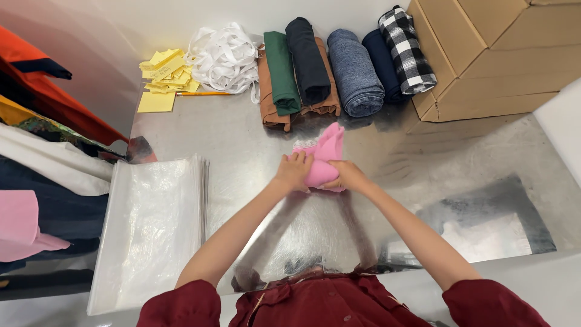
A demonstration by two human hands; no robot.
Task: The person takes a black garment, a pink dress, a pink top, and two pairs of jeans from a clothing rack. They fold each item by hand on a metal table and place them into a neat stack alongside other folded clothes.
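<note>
Nearest the lens I see dark red sleeves (327, 303), both arms reaching out over the steel counter (242, 139). My left hand (293, 171) and right hand (346, 175) are clamped together on a rolled pink cloth (324, 158) at mid-counter. Rolled garments (339, 66) line the far edge; clear bags (151, 230) lie to the left.

Bright, even indoor light falls from above, likely ceiling fixtures. The metal table (242, 139) throws back broad, smeared glare and a dim reflection of the person's arms. Shadows are soft and short beneath the rolled garments (339, 66). Focus is sharp at centre; the wide lens bends and stretches the edges, notably the cardboard box (490, 54).
</note>
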